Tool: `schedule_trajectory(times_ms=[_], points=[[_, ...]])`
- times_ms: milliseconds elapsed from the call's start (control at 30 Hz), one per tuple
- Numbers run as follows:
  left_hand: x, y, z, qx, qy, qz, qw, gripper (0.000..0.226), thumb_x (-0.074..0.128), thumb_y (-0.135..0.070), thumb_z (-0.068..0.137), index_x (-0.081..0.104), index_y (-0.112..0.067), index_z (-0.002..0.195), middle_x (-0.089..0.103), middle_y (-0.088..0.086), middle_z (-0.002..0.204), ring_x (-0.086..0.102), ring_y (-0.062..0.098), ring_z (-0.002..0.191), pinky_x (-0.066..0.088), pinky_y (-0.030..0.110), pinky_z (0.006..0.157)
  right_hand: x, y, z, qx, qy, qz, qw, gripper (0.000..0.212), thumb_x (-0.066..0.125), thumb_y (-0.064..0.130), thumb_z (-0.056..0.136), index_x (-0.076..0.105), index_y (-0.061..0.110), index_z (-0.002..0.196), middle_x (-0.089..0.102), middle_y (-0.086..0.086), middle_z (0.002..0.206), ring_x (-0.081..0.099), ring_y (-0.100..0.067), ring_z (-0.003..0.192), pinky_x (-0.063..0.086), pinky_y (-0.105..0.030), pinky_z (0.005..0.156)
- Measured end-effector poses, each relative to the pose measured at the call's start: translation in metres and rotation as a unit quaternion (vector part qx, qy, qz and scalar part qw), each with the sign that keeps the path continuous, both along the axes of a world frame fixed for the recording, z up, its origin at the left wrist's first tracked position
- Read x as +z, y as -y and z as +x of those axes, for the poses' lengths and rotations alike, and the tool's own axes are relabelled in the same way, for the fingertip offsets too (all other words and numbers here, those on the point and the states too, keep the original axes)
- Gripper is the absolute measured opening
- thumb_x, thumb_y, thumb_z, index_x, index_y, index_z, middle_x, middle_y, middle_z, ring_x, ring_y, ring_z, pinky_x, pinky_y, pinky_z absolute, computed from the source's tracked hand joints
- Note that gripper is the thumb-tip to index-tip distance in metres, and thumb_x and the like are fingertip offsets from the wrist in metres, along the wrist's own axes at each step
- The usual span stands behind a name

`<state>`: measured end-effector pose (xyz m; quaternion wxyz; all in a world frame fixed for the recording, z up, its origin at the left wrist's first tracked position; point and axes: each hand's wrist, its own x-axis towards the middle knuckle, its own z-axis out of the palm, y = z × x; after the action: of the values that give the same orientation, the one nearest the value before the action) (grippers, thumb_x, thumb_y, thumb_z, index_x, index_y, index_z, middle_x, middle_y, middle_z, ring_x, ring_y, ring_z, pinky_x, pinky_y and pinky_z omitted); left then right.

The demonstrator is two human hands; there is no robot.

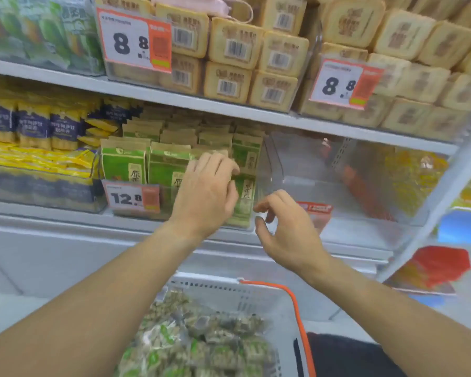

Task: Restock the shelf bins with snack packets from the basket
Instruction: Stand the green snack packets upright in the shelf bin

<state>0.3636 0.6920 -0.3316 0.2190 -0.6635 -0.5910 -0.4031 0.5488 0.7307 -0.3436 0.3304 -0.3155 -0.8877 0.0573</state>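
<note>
A: Where's the L hand [206,191]?
B: Up at the middle shelf bin [174,213], the one w/ the 12.8 price tag [132,198]. Fingers curled over the top of a green snack packet [244,197] at the bin's right end; grip looks like it's grasping that packet, tho the fingertips are partly hidden.
A: R hand [286,235]?
B: Just beside it, right of the packet, fingers loosely bent, grip released, nothing in it.
A: More packets?
B: Rows of green ones [124,165] standing upright in the same bin. The clear bin [351,186] to the right looks mostly bare.
A: Basket?
B: White basket [229,292] w/ orange handle [297,308] below the arms, filled w/ small green-wrapped snacks [201,341]. Blurry, can't read labels.
</note>
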Motion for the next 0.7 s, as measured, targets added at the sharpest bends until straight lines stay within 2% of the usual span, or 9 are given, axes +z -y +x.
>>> schedule_trajectory(times_ms=[100,133,233,300,367,433,500,600,700], points=[[-0.056,0.025,0.027,-0.032,0.137,-0.177,0.974,0.012,0.057,-0.013,0.09,0.056,-0.012,0.102,0.057,0.005,0.098,0.058,0.029,0.083,0.048,0.042,0.073,-0.054,0.018,0.017,-0.02,0.055,-0.139,0.989,0.012,0.062,0.016,0.088,0.06,0.018,0.1,0.057,0.003,0.098,0.056,-0.014,0.073,0.049,-0.036,0.075],[-0.081,0.036,0.035,-0.02,0.164,-0.266,0.95,0.016,0.057,-0.017,0.092,0.056,-0.012,0.107,0.058,0.006,0.105,0.059,0.03,0.091,0.049,0.043,0.078,-0.076,0.024,0.023,-0.035,0.1,-0.194,0.975,0.015,0.062,0.018,0.089,0.059,0.018,0.103,0.059,0.001,0.103,0.056,-0.015,0.077,0.05,-0.036,0.078],[-0.164,0.08,0.05,0.021,0.135,-0.503,0.853,0.039,0.057,-0.035,0.092,0.054,-0.013,0.124,0.057,0.01,0.124,0.056,0.03,0.117,0.046,0.038,0.096,-0.142,0.046,0.041,-0.051,0.237,-0.348,0.906,0.027,0.065,0.025,0.089,0.055,0.016,0.112,0.059,-0.005,0.11,0.058,-0.023,0.094,0.047,-0.031,0.079],[-0.207,0.116,0.057,0.026,0.159,-0.591,0.79,0.045,0.054,-0.044,0.09,0.052,-0.016,0.126,0.057,0.008,0.126,0.057,0.026,0.115,0.046,0.036,0.098,-0.188,0.066,0.058,-0.05,0.283,-0.448,0.847,0.041,0.07,0.033,0.087,0.052,0.017,0.121,0.054,-0.006,0.118,0.057,-0.026,0.104,0.046,-0.031,0.083],[-0.237,0.147,0.061,0.019,0.194,-0.639,0.744,0.037,0.057,-0.044,0.093,0.053,-0.018,0.119,0.057,0.001,0.122,0.059,0.016,0.101,0.048,0.031,0.092,-0.227,0.089,0.077,-0.057,0.325,-0.522,0.787,0.071,0.074,0.047,0.081,0.045,0.02,0.14,0.051,-0.003,0.136,0.054,-0.027,0.119,0.047,-0.035,0.097],[-0.256,0.169,0.065,0.01,0.198,-0.673,0.712,0.032,0.058,-0.039,0.095,0.053,-0.015,0.116,0.058,0.001,0.114,0.054,0.011,0.091,0.046,0.025,0.083,-0.256,0.108,0.095,-0.06,0.373,-0.551,0.744,0.09,0.074,0.058,0.076,0.034,0.023,0.149,0.05,-0.005,0.144,0.053,-0.027,0.124,0.047,-0.039,0.102],[-0.266,0.176,0.067,0.016,0.192,-0.689,0.699,0.037,0.059,-0.036,0.096,0.05,-0.012,0.123,0.055,0.003,0.116,0.052,0.013,0.099,0.042,0.022,0.085,-0.273,0.117,0.105,-0.073,0.399,-0.557,0.724,0.102,0.072,0.066,0.074,0.025,0.022,0.154,0.047,-0.005,0.147,0.051,-0.028,0.128,0.045,-0.041,0.106],[-0.271,0.171,0.069,0.022,0.2,-0.702,0.683,0.05,0.063,-0.043,0.092,0.05,-0.015,0.132,0.052,0.004,0.127,0.052,0.018,0.115,0.041,0.026,0.096,-0.271,0.117,0.098,-0.032,0.384,-0.621,0.682,0.109,0.073,0.073,0.067,0.027,0.027,0.155,0.034,0.001,0.158,0.038,-0.026,0.142,0.034,-0.044,0.115],[-0.271,0.164,0.069,-0.005,0.188,-0.735,0.652,0.048,0.065,-0.053,0.087,0.058,-0.023,0.124,0.046,0.003,0.126,0.049,0.021,0.12,0.041,0.033,0.104,-0.255,0.113,0.085,0.042,0.426,-0.641,0.638,0.093,0.078,0.069,0.065,0.047,0.033,0.145,0.035,0.005,0.156,0.038,-0.025,0.14,0.034,-0.045,0.114]])
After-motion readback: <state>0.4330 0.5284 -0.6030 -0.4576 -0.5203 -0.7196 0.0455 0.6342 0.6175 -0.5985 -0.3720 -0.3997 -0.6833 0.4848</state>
